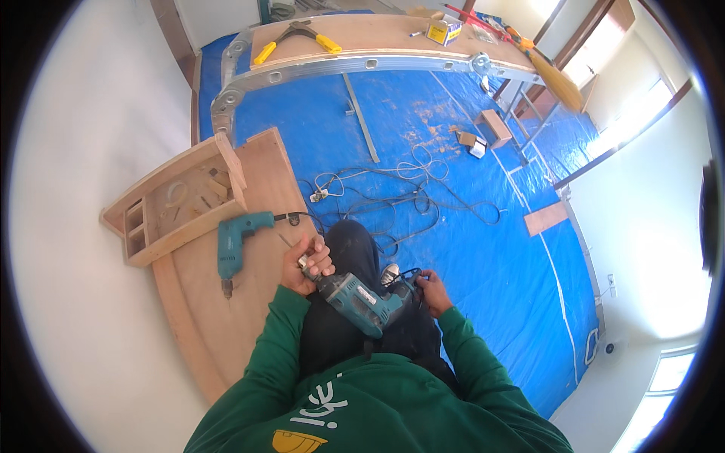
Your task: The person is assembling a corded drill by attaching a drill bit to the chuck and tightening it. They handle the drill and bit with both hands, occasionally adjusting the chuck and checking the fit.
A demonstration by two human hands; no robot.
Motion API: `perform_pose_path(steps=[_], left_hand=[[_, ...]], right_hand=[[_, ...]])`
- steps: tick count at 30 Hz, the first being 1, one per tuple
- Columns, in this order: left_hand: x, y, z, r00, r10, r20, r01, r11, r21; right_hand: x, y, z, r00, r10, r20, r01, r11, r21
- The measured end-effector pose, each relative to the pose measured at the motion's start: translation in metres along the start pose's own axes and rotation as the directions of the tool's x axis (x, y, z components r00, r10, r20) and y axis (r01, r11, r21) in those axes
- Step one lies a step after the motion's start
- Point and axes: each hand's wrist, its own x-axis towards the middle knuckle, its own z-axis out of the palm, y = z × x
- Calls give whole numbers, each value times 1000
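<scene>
A teal power drill (361,303) lies across my lap, its chuck pointing to the left. My left hand (306,266) is closed around the chuck end, and a thin bit sticks out past the fingers. At the handle's far end, where the black cord comes out, my right hand (433,293) has its fingers curled on the drill. Just left of my left hand, a second teal drill (232,249) rests on a wooden board (264,302), chuck toward me. Beside it stands a wooden tool box (177,245) with a tape roll (177,194) and small pieces inside.
Blue plastic sheeting (483,257) covers the floor. Tangled cables (423,200) lie ahead of my knees. Farther off, a metal-framed work platform (370,64) carries yellow-handled pliers (298,39), a small box (444,31) and a brush (555,79). A white wall (98,151) rises at the left.
</scene>
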Motion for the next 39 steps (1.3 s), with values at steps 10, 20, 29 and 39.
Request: perform_pose_path(steps=[10, 20, 29, 39], left_hand=[[-3, 0, 0, 999, 15, -46, -16, 999, -41], [4, -1, 4, 995, -38, -90, 34, 998, -44], [-8, 3, -16, 998, -5, -63, 3, 999, -39], [9, 1, -66, 996, 13, -85, -11, 1000, 19]], right_hand=[[-11, -6, 4, 989, -119, 83, 122, 992, -31], [-7, 36, -20, 802, -569, 184, 506, 480, -717], [49, 69, -14, 932, -301, 203, 339, 521, -784], [-102, -75, 21, 583, -352, 732, 772, -39, -634]])
